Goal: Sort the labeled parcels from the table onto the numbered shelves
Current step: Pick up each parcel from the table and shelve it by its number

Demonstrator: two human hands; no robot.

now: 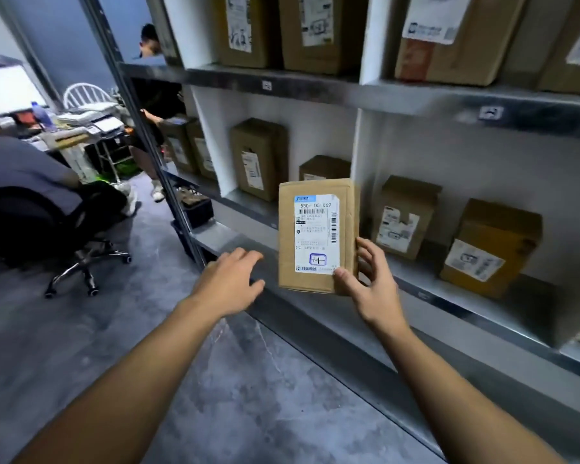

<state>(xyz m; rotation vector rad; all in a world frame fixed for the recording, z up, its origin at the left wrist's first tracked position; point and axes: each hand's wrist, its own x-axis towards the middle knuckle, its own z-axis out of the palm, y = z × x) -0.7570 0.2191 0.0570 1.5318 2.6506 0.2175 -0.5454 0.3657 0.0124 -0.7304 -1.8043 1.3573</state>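
The right hand (372,289) grips a flat labeled parcel (317,236) by its lower right corner, upright before the middle shelf (449,296). The left hand (230,283) hovers open at its 9 o'clock, apart. Bare shelf edge lies beneath; boxed parcels (491,247) stand at 3 o'clock. Grey floor (215,380) opens at 7 o'clock.
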